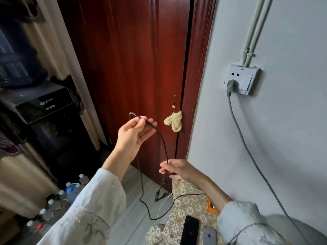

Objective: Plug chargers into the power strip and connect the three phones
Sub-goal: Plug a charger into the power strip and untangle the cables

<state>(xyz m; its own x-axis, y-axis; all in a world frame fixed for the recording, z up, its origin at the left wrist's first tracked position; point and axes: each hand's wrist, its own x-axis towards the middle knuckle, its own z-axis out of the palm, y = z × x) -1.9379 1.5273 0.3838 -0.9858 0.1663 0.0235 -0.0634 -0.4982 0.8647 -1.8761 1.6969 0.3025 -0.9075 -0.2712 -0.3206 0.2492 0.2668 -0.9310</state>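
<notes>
We see left hand raised before red door, grip pinching black cable between thumb and fingers, other fingers spread; right hand lower, grip pinching same cable; cable end dangles toward floor, rest loops back onto counter; black phone and silver phone side by side at counter's near edge; grey plug sits in wall socket.
</notes>
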